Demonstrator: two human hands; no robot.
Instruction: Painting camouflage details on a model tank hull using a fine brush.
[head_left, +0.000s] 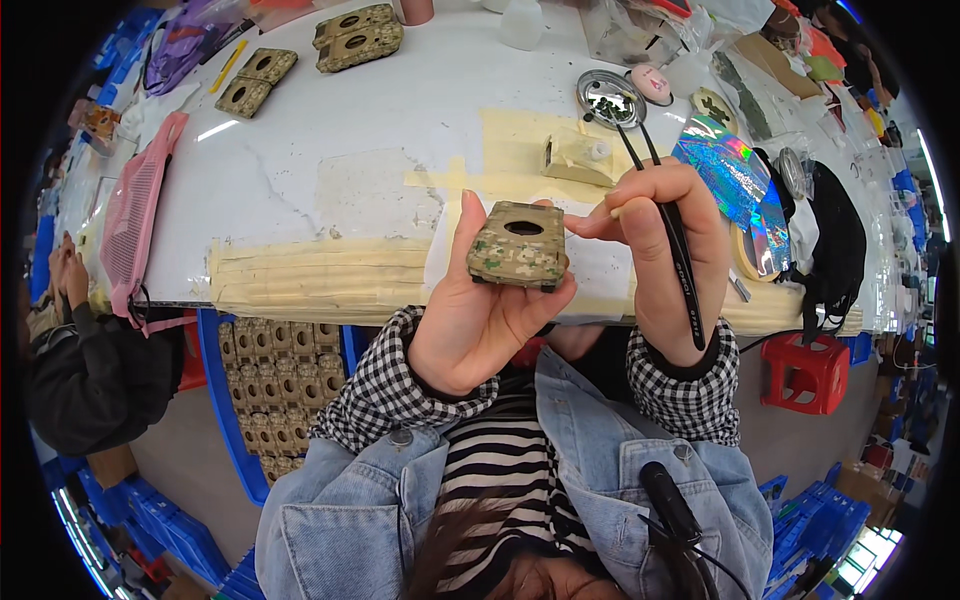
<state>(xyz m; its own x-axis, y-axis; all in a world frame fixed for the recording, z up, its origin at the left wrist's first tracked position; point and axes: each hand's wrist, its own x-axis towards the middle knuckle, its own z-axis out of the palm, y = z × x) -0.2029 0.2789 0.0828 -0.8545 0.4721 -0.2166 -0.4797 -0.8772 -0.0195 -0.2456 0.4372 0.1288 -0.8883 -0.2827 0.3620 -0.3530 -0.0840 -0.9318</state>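
My left hand (462, 335) holds up a small camouflage-patterned case (514, 256) with a dark oval opening in its top face. The fingers and thumb grip it along its sides. Black tweezers (690, 292) are held in my right hand (682, 225), their tips pointing away toward a round dish (583, 82) with small dark green pieces in it. A fingertip of that hand comes close to the case's right edge; whether it touches, I cannot tell. Beyond the case, a beige block-shaped holder (578, 160) sits on taped paper.
More camouflage cases (360, 40) lie at the far left, near a yellow pen (231, 66). A blue crate (222, 390) of similar cases stands below the table's edge. Shiny holographic sheet (735, 170) and a black bag (835, 240) lie at right. Another person (95, 375) sits at left.
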